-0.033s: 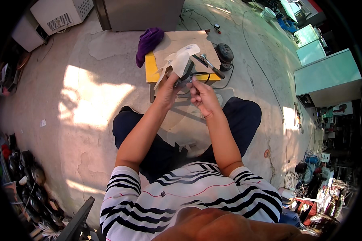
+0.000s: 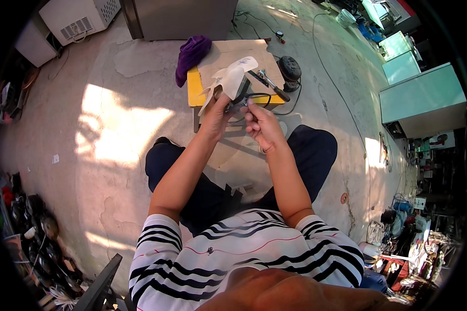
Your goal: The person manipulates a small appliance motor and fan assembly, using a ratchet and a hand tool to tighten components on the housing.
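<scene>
My left hand (image 2: 215, 111) grips a small dark part (image 2: 241, 90) together with a white sheet (image 2: 228, 80), held just above the near edge of a low yellow table (image 2: 194, 90). My right hand (image 2: 262, 122) is close beside it, fingertips pinched on a thin black wire (image 2: 259, 96) that loops from the part. Both hands almost touch. I sit with my knees on either side of the table.
A cardboard sheet (image 2: 233, 52), a purple cloth (image 2: 192, 54) and a screwdriver (image 2: 270, 83) lie on the table. A round black device (image 2: 289, 67) sits on the floor at its right. A metal cabinet (image 2: 181, 18) stands behind, teal boxes (image 2: 420, 98) at right, clutter at lower left.
</scene>
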{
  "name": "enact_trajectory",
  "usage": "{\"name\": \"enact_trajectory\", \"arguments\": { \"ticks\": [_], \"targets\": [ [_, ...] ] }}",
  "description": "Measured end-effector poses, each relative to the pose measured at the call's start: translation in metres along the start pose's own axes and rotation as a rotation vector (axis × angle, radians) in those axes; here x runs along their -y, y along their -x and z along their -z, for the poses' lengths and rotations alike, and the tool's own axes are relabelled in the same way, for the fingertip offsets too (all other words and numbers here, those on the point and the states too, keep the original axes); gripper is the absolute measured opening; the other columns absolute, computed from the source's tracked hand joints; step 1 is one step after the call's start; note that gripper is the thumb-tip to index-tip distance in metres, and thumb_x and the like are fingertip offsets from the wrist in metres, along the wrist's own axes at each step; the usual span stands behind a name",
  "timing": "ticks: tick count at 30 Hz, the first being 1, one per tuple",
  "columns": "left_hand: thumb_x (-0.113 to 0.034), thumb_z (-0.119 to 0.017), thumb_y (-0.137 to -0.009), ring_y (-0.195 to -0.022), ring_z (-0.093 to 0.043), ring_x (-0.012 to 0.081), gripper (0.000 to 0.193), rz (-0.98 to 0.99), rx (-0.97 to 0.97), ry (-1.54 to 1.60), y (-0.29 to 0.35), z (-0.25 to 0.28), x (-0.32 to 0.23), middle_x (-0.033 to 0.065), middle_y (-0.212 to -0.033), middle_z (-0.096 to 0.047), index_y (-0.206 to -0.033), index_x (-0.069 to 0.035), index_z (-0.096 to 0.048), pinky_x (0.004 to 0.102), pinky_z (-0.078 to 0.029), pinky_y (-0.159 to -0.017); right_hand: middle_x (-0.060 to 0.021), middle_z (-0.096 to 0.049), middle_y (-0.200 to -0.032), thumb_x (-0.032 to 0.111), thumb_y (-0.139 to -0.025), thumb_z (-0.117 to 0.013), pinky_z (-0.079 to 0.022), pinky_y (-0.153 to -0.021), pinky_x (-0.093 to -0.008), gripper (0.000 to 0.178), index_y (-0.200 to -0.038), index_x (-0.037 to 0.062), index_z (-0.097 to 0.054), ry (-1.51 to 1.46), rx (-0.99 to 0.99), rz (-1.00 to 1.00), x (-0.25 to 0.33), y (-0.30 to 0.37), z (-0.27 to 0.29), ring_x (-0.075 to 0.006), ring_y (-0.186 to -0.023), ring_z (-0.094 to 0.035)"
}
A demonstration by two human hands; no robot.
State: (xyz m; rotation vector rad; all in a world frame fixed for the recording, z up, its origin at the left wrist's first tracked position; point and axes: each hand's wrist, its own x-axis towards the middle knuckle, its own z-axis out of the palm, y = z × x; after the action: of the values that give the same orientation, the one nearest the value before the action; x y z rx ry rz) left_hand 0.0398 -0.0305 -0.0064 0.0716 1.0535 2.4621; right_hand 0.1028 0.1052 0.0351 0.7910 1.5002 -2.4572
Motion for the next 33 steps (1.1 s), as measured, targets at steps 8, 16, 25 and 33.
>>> {"name": "enact_trajectory", "arguments": {
  "ticks": [8,16,25,33],
  "targets": [
    [-0.031,-0.063,-0.093,-0.118,-0.054,0.0173,0.046,0.004,-0.035,0.063,-0.005,0.005,0.007,0.0009,-0.128,-0.055,-0.134,-0.019,-0.046,0.0461,-0.045,-0.1,0.0064,-0.06,-0.07,0.028,-0.094,-0.069,-0.05,-0.05,-0.0173,0.025,-0.092,0.0039,-0.068,-0.082,0.032,-0.011,0.0,-0.004,0.001,0.0003,-0.05,-0.048],
    [-0.03,-0.07,-0.091,-0.113,-0.054,0.0171,0.046,0.02,-0.054,0.184,-0.011,0.009,0.014,0.0013,-0.122,-0.055,-0.131,-0.019,-0.048,0.0458,-0.049,-0.095,0.0019,-0.065,-0.074,0.019,-0.095,-0.067,-0.048,-0.057,-0.0202,0.019,-0.089,0.0019,-0.066,0.391,-0.024,0.431,-0.007,-0.006,-0.001,-0.0057,-0.055,-0.055],
    [-0.028,-0.073,-0.088,-0.115,-0.055,0.0183,0.059,0.05,-0.052,0.177,-0.011,0.009,0.013,0.0051,-0.125,-0.055,-0.136,-0.015,-0.041,0.0451,-0.05,-0.094,-0.0011,-0.06,-0.063,0.014,-0.085,-0.076,-0.046,-0.054,-0.0259,0.018,-0.083,0.0029,-0.062,0.99,-0.267,0.847,-0.004,0.008,-0.014,-0.0071,-0.057,-0.057],
    [-0.03,-0.073,-0.088,-0.118,-0.054,0.0199,0.062,0.014,-0.076,0.091,-0.012,0.009,0.012,0.0039,-0.129,-0.054,-0.138,-0.016,-0.041,0.0469,-0.046,-0.098,0.0034,-0.054,-0.065,0.042,-0.098,-0.061,-0.035,-0.045,-0.018,0.038,-0.087,0.0053,-0.061,0.174,0.093,0.071,-0.001,-0.014,0.011,-0.0036,-0.052,-0.044]
  ]
}}
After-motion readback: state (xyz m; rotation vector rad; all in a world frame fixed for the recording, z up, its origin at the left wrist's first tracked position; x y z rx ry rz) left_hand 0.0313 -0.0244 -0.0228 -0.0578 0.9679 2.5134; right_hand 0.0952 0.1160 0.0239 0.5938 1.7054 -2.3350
